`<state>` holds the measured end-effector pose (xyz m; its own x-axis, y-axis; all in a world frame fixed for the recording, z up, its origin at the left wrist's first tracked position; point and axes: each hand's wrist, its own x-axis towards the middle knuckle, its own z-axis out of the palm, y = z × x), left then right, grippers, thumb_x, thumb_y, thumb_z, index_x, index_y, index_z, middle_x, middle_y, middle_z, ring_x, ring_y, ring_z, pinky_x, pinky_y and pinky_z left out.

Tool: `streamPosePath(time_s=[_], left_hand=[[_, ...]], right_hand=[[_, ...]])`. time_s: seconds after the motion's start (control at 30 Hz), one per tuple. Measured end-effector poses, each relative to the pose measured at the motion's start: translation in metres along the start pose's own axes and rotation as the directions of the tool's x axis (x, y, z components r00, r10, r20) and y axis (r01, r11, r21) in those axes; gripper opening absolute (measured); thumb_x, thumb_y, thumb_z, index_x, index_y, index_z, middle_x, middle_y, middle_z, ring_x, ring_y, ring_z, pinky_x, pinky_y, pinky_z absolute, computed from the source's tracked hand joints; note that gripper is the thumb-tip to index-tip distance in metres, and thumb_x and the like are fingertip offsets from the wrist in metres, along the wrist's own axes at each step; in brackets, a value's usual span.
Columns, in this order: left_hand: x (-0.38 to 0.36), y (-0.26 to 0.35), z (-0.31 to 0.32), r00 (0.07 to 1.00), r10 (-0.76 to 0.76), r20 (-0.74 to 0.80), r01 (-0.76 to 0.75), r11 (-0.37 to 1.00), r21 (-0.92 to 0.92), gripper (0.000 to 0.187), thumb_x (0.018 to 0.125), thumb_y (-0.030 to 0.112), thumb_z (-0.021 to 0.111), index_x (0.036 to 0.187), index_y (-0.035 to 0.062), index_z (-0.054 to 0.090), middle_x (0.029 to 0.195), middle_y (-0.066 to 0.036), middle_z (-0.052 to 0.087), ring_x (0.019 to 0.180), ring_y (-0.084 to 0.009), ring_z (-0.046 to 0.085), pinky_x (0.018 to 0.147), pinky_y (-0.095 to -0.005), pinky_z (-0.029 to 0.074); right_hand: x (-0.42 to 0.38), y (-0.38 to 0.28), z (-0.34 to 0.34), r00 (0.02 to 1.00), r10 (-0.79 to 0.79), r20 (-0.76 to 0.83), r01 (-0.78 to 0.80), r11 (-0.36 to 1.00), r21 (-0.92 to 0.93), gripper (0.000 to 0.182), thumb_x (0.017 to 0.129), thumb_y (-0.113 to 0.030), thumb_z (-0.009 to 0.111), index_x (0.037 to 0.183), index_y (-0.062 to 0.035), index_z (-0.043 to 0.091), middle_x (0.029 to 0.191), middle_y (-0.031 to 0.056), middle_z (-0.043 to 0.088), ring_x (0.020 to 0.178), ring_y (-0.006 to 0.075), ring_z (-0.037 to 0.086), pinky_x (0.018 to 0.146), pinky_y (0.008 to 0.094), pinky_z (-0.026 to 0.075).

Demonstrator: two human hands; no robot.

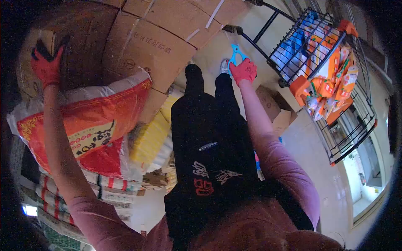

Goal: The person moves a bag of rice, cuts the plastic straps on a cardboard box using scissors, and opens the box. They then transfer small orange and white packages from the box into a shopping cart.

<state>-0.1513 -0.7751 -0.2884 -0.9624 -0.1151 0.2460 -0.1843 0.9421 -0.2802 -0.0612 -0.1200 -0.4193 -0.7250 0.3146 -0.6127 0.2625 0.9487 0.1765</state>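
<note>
My left hand [47, 67], in a red glove with black fingertips, reaches out at the far left. Its fingers are spread against the dark side of a cardboard box [79, 54], and nothing shows in them. In my right hand [243, 71], also gloved in red, is a pair of scissors with light blue handles [237, 54]; the blades point away from me and look faint against the pale floor. Below my left forearm lies a large red and white plastic sack [104, 117] with printed lettering.
Big cardboard boxes [163, 37] stand ahead of me. A black wire cart [293, 50] with orange corners holds orange and blue packets at the right. Yellow packs [150, 138] and stacked sacks [113, 196] sit at the lower left. An opened carton [280, 117] lies beside my right arm.
</note>
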Motion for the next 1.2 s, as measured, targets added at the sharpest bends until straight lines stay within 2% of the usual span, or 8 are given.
streamPosePath(time_s=[0.2,0.27,0.37,0.43,0.47,0.67,0.87,1.2], left_hand=[[-0.002,0.032,-0.028,0.988,-0.108,0.106,0.060,0.923,0.379,0.119,0.060,0.078,0.058,0.138,-0.0045,0.022,0.136,-0.035,0.026,0.129,-0.0473,0.023,0.106,-0.0586,0.013],[-0.018,0.092,-0.056,0.999,-0.023,-0.044,0.024,0.999,0.036,0.117,0.061,0.077,0.058,0.135,-0.0074,0.025,0.136,-0.037,0.025,0.130,-0.0486,0.017,0.105,-0.0611,0.006],[-0.068,0.195,-0.068,0.916,0.106,0.386,-0.098,0.994,-0.040,0.106,0.063,0.072,0.060,0.128,-0.0091,0.036,0.135,-0.037,0.026,0.129,-0.0480,0.019,0.105,-0.0598,0.007],[-0.100,0.273,-0.056,0.811,0.272,0.518,-0.145,0.951,-0.272,0.099,0.063,0.066,0.064,0.127,-0.0058,0.038,0.132,-0.030,0.035,0.125,-0.0451,0.027,0.104,-0.0601,0.012],[-0.104,0.316,-0.056,0.876,0.328,0.354,-0.073,0.814,-0.576,0.095,0.065,0.062,0.064,0.129,-0.0025,0.038,0.134,-0.028,0.034,0.127,-0.0435,0.028,0.105,-0.0600,0.012],[-0.142,0.481,-0.022,0.762,0.328,0.558,0.006,0.858,-0.513,0.101,0.068,0.059,0.065,0.137,-0.0011,0.024,0.142,-0.025,0.024,0.133,-0.0416,0.016,0.107,-0.0575,0.008],[-0.131,0.507,0.031,0.755,0.248,0.607,-0.051,0.945,-0.322,0.104,0.067,0.066,0.060,0.139,-0.0009,0.024,0.141,-0.029,0.025,0.132,-0.0444,0.019,0.105,-0.0607,0.008],[-0.120,0.526,0.060,0.579,0.598,0.554,-0.446,0.801,-0.399,0.089,0.069,0.055,0.064,0.139,0.0090,0.032,0.141,-0.024,0.029,0.132,-0.0445,0.021,0.103,-0.0666,0.006]], right_hand=[[0.018,-0.001,-0.020,0.997,-0.068,-0.046,0.063,0.992,-0.105,0.076,0.066,-0.057,0.065,0.117,-0.0029,0.047,0.115,0.0173,0.050,0.107,0.0320,0.047,0.088,0.0454,0.039],[0.025,0.003,-0.023,0.992,-0.115,-0.044,0.107,0.984,-0.141,0.077,0.066,-0.055,0.066,0.119,-0.0031,0.046,0.116,0.0172,0.049,0.108,0.0316,0.046,0.088,0.0456,0.038],[0.034,0.005,-0.027,0.985,-0.159,-0.065,0.147,0.976,-0.158,0.078,0.065,-0.053,0.068,0.121,-0.0029,0.045,0.117,0.0171,0.049,0.107,0.0319,0.046,0.088,0.0472,0.038],[0.035,0.004,-0.021,0.988,-0.147,-0.056,0.134,0.973,-0.189,0.079,0.065,-0.053,0.068,0.121,-0.0027,0.044,0.117,0.0180,0.048,0.108,0.0326,0.046,0.089,0.0476,0.037],[0.042,-0.001,-0.020,0.987,-0.147,-0.063,0.132,0.971,-0.201,0.080,0.065,-0.053,0.068,0.121,-0.0025,0.044,0.118,0.0184,0.048,0.108,0.0329,0.046,0.090,0.0478,0.037],[0.066,-0.009,0.000,0.995,-0.036,0.092,0.039,0.999,-0.036,0.095,0.056,-0.063,0.071,0.121,0.0004,0.043,0.118,0.0226,0.046,0.110,0.0356,0.044,0.092,0.0490,0.037],[0.101,-0.016,0.079,0.921,-0.129,0.367,0.031,0.964,0.263,0.117,0.048,-0.072,0.073,0.128,0.0042,0.032,0.127,0.0245,0.039,0.118,0.0399,0.039,0.098,0.0465,0.037],[0.126,-0.037,0.120,0.966,-0.189,0.174,0.129,0.944,0.305,0.116,0.048,-0.065,0.077,0.130,0.0024,0.029,0.126,0.0184,0.039,0.115,0.0363,0.041,0.092,0.0496,0.041]])
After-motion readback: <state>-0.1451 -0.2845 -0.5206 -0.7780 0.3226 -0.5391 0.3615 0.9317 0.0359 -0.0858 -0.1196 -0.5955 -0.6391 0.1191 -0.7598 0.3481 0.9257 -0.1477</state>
